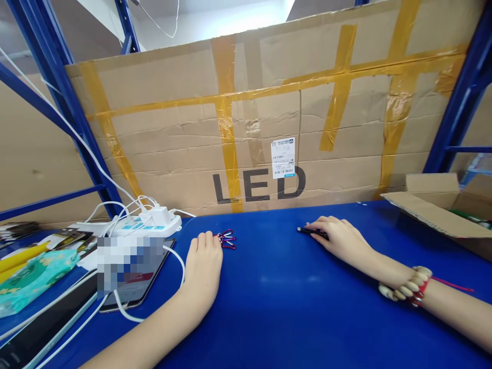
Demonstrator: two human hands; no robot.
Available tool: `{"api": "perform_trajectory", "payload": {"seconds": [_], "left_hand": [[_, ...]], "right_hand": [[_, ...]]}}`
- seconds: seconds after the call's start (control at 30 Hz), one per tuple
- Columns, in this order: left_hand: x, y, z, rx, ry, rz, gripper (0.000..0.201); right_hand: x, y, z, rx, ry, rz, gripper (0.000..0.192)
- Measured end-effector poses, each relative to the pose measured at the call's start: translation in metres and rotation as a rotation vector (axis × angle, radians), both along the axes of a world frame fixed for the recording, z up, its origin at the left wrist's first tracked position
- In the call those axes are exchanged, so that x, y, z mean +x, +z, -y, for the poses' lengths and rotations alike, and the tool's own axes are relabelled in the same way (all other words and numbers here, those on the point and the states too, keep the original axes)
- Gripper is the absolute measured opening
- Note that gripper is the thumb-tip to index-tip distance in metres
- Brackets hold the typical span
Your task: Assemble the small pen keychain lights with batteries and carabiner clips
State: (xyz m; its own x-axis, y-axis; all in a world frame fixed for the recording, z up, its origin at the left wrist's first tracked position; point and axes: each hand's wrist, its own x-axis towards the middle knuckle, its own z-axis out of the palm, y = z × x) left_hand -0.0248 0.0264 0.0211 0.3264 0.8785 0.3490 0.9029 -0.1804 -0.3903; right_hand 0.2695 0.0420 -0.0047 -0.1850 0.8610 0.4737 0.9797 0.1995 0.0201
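The left hand (pixel 203 261) lies flat and open, palm down, on the blue tabletop (pixel 284 307), with its fingertips just beside a small cluster of red and purple clips (pixel 226 239), which rests on the tabletop near the middle of the scene. Whether the fingertips touch the clips cannot be told. The right hand (pixel 340 238) rests to the right, fingers curled over a slim black pen-like object (pixel 310 231), whose tip projects to the left from under the fingers; the hand covers it loosely and a firm grip cannot be confirmed. A beaded bracelet (pixel 405 287) sits on the right wrist. Left of the left hand, a phone (pixel 142 287) lies on the tabletop with a white cable (pixel 177 256) looping over it. A white power strip (pixel 149 223) with plugs stands farther back. A green patterned packet (pixel 34 279) lies at the far left. A large taped cardboard panel marked LED (pixel 261 128) stands along the far edge. An open cardboard box (pixel 438 205) sits at the right.
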Motion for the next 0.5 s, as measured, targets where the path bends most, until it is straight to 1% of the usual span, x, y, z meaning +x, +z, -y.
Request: {"api": "perform_trajectory", "payload": {"seconds": [0.1,0.2,0.27,0.33,0.4,0.5], "left_hand": [[-0.005,0.000,-0.003,0.005,0.020,-0.044,0.038],[-0.007,-0.004,-0.005,0.015,0.008,-0.035,0.041],[-0.005,-0.005,-0.006,-0.005,-0.003,0.016,0.041],[-0.002,-0.005,-0.005,-0.075,-0.035,0.092,0.034],[0.003,-0.004,-0.001,-0.175,-0.118,0.195,0.026],[0.013,-0.006,0.011,-0.336,-0.344,0.428,0.018]], "right_hand": [[-0.002,0.000,0.001,0.032,0.006,-0.020,0.030],[-0.012,0.002,0.007,0.049,0.048,-0.074,0.029],[-0.023,0.003,0.013,0.037,0.120,-0.143,0.027],[-0.036,0.003,0.021,-0.004,0.225,-0.228,0.025],[-0.049,0.003,0.029,-0.092,0.341,-0.307,0.025],[-0.063,0.005,0.041,-0.169,0.448,-0.389,0.030]]}}
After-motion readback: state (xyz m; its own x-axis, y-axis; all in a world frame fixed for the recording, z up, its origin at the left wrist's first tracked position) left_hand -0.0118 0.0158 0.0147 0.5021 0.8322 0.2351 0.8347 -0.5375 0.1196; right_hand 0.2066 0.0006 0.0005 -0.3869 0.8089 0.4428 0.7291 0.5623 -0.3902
